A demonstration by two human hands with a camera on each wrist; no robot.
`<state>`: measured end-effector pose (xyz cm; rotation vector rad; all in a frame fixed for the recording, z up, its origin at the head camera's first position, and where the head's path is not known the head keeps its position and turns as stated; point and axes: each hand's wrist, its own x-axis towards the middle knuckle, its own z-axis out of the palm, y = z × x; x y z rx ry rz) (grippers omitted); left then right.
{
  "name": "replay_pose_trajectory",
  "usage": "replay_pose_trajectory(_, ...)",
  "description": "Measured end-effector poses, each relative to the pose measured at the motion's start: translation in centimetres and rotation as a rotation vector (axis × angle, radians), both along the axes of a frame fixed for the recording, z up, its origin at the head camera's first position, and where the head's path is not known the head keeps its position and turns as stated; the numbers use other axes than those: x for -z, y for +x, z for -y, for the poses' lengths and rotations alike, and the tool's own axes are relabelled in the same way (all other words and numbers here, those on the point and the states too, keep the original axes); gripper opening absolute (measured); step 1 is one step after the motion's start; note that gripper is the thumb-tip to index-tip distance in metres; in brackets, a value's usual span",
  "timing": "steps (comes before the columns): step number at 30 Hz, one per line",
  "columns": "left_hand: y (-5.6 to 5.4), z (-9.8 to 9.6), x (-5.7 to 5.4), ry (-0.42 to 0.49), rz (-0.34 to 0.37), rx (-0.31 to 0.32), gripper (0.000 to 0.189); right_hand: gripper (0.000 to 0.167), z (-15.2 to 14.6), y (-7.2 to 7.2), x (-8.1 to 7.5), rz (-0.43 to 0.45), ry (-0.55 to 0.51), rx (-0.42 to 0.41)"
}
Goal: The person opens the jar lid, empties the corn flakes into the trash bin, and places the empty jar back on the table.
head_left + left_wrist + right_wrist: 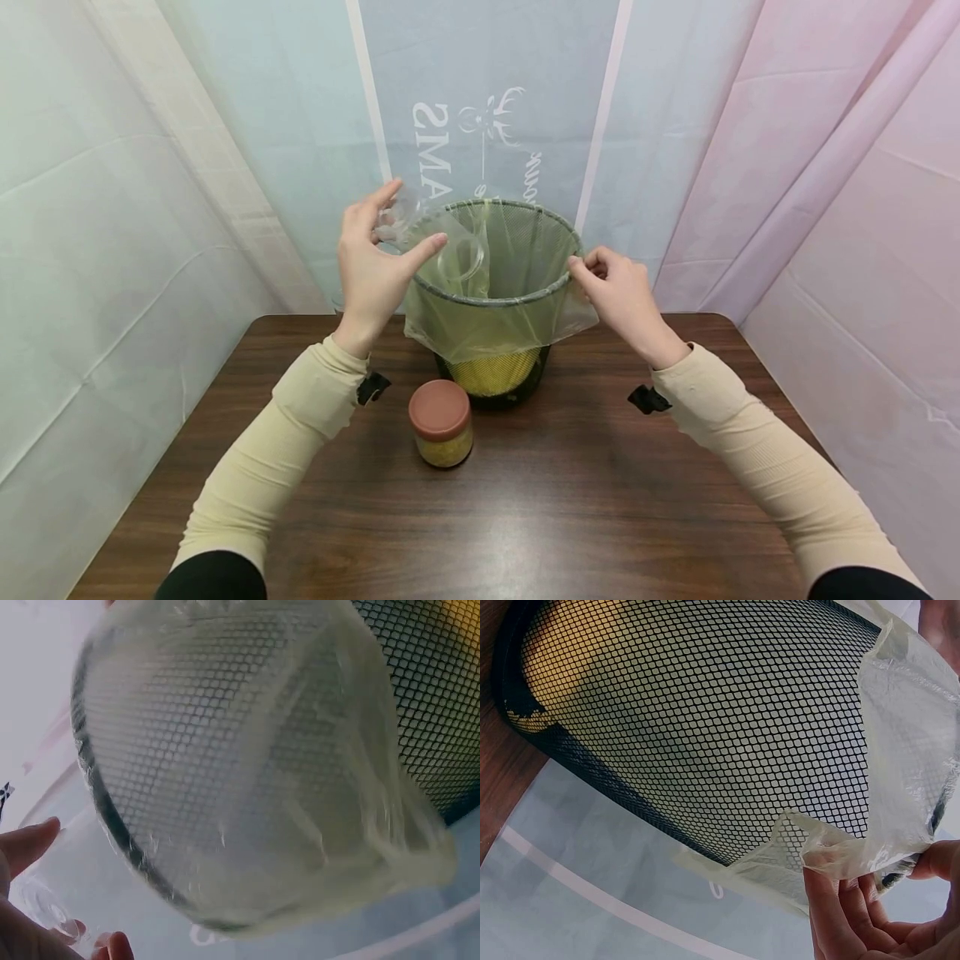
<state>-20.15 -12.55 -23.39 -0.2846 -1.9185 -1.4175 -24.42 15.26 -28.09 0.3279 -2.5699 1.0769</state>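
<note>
A black mesh wastebasket [534, 377] stands on the table, lined with a thin yellowish plastic bag [480, 329] folded over its rim. My left hand [375, 271] holds a clear plastic cup [462, 257], tilted with its mouth toward the basket's opening. In the left wrist view, fingertips show round the see-through cup [56, 900] beside the rim. At the rim's right side, my right hand [618, 292] pinches the bag's edge. The right wrist view shows that hand [885, 915] with bag film [840, 859] between thumb and fingers.
A jar [441, 423] with a reddish-brown lid and yellow contents stands in front of the wastebasket, left of centre. The dark wood table [570, 500] is bounded by pale cloth curtains [300, 100] at the back and sides. Something yellow shows through the basket's lower mesh.
</note>
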Motion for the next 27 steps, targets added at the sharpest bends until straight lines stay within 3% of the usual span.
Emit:
replay_pose_trajectory(3, 0.8, -0.4, -0.3, -0.075, -0.014, -0.066, 0.067, 0.041, 0.0, 0.0, 0.0, -0.002, -0.002, -0.001)
replay_pose_trajectory(6, 1.1, -0.5, -0.5, -0.056, -0.009, -0.060, 0.067, 0.042, 0.0, 0.0, 0.0, -0.007, -0.005, -0.004)
replay_pose_trajectory(12, -0.8, 0.4, 0.7, 0.030, -0.009, 0.003, 0.063, 0.041, 0.0, -0.1, 0.1, -0.013, -0.006, -0.007)
replay_pose_trajectory(15, -1.5, 0.9, 1.4, -0.041, -0.055, -0.039, 0.065, 0.041, 0.0, 0.0, 0.1, -0.015, -0.006, -0.008)
replay_pose_trajectory(20, -1.5, 1.0, 1.7, -0.159, -0.102, -0.138, 0.071, 0.039, 0.0, 0.0, 0.0, -0.007, -0.008, -0.009)
replay_pose_trajectory(27, -1.1, 1.1, 1.7, -0.097, -0.051, -0.106, 0.072, 0.039, 0.0, 0.1, -0.1, 0.003, -0.009, -0.008)
